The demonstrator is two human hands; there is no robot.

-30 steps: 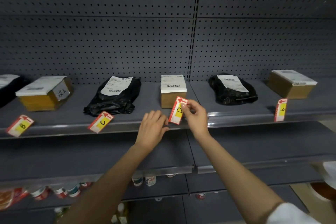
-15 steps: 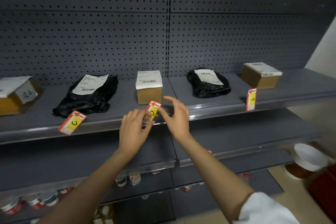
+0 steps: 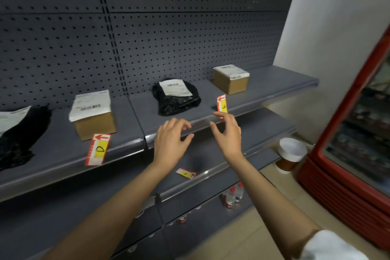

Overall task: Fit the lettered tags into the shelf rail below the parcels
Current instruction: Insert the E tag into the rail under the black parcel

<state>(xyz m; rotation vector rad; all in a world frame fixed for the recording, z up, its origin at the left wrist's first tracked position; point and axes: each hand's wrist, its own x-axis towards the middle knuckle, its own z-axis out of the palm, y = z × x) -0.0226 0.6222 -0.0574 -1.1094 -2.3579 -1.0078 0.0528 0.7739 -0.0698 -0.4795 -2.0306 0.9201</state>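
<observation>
The D tag [image 3: 98,149] is sitting in the shelf rail [image 3: 124,148], tilted a little, just below the brown box [image 3: 92,114] with the white label. The E tag [image 3: 222,104] is standing in the same rail farther right, below another brown box [image 3: 231,78]. Between the boxes a black bag parcel [image 3: 176,96] is lying on the shelf. Another tag [image 3: 185,172] is lying flat on the lower shelf [image 3: 263,124], under the hands. The left hand [image 3: 171,143] is hanging in front of the rail with its fingers curled and loose, holding nothing. The right hand [image 3: 229,133] is beside it, fingers spread wide and empty, with its fingertips close to the E tag. A paper cup [image 3: 290,155] is sitting near the red fridge [image 3: 358,133].
</observation>
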